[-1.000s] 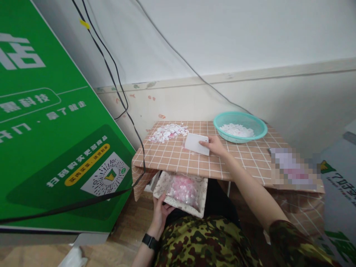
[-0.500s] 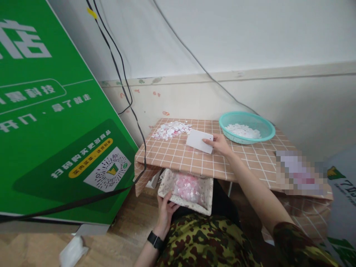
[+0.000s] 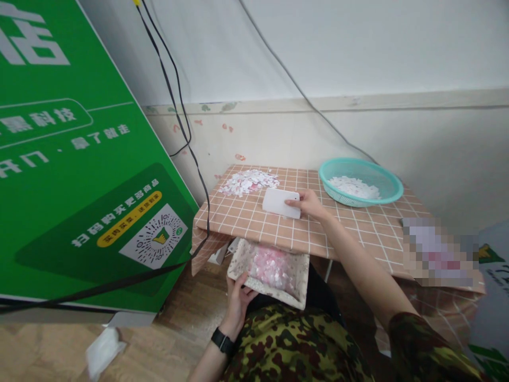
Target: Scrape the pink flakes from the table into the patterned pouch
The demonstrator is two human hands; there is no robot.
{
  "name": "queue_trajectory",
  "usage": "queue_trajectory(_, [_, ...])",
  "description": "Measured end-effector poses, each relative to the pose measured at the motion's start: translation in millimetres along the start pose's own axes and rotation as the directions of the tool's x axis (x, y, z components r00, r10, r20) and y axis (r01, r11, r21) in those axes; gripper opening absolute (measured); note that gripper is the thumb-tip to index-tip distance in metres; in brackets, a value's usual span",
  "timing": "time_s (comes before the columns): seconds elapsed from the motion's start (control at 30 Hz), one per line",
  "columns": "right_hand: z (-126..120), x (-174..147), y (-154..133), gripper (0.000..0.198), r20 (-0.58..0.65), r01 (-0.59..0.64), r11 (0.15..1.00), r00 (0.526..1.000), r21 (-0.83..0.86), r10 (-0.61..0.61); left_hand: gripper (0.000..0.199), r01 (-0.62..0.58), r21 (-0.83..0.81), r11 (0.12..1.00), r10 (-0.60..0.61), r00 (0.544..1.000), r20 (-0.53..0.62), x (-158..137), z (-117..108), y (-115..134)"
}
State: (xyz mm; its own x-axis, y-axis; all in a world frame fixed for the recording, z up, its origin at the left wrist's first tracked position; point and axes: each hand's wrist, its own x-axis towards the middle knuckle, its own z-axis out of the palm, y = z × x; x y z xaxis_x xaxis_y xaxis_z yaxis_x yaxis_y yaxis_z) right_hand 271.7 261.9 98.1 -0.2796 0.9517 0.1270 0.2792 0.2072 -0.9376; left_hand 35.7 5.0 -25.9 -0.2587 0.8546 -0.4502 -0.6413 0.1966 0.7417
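The table (image 3: 234,223), covered in a brown checked cloth, stood against the wall (image 3: 342,132). Over its middle, the right hand (image 3: 312,206) held a white card (image 3: 274,202) by one end, the thumb pressed flat on top and the other fingers largely hidden; whether the card touched the cloth I could not tell. The right forearm lay across the table's near edge and covered part of the top.

Below that near edge, the left hand (image 3: 238,297) gripped the near left corner of a speckled box (image 3: 258,286), its thumb over the rim and its fingers curled beneath. Pink and white pieces (image 3: 274,268) filled the box, whose far side was partly hidden under the table's edge.

At the table's far left lay a loose pile (image 3: 248,182) of white and pinkish bits, just beyond the card. At its far right stood a turquoise basket (image 3: 392,185) with more white bits (image 3: 353,187) inside. A pixelated patch hid something at the table's near right corner.

A black strap (image 3: 201,180) hung across the table's left corner, and left of the table a large green board (image 3: 99,212) crowded that side.
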Motion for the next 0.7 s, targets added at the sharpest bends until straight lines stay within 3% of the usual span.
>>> queue_trajectory(0.17, [6, -3, 0, 0.045, -0.042, 0.042, 0.999, 0.998, 0.025, -0.041, 0.057, 0.006, 0.000, 1.000, -0.006, 1.000, -0.006, 3, 0, 0])
queue_trajectory(0.37, [5, -6, -6, 0.049, 0.066, 0.015, 0.998, 0.998, 0.060, -0.019, 0.059, 0.014, 0.007, 1.000, -0.014, 1.000, -0.007, 4, 2, 0])
queue_trajectory(0.47, [-3, -16, -9, 0.050, -0.039, 0.061, 0.995, 0.998, 0.084, -0.058, 0.058, 0.002, 0.007, 1.000, -0.002, 1.000, -0.004, 4, 2, 0])
queue_trajectory(0.57, [-11, -44, -8, 0.050, -0.188, 0.079, 0.997, 0.979, -0.006, -0.079, 0.056, -0.009, 0.010, 1.000, 0.009, 1.000, -0.002, 4, 1, -1])
queue_trajectory(0.7, [-14, -94, -1, 0.050, -0.322, -0.014, 0.987, 0.946, -0.161, -0.039, 0.057, -0.003, 0.026, 1.000, 0.003, 1.000, -0.018, 6, 0, 2])
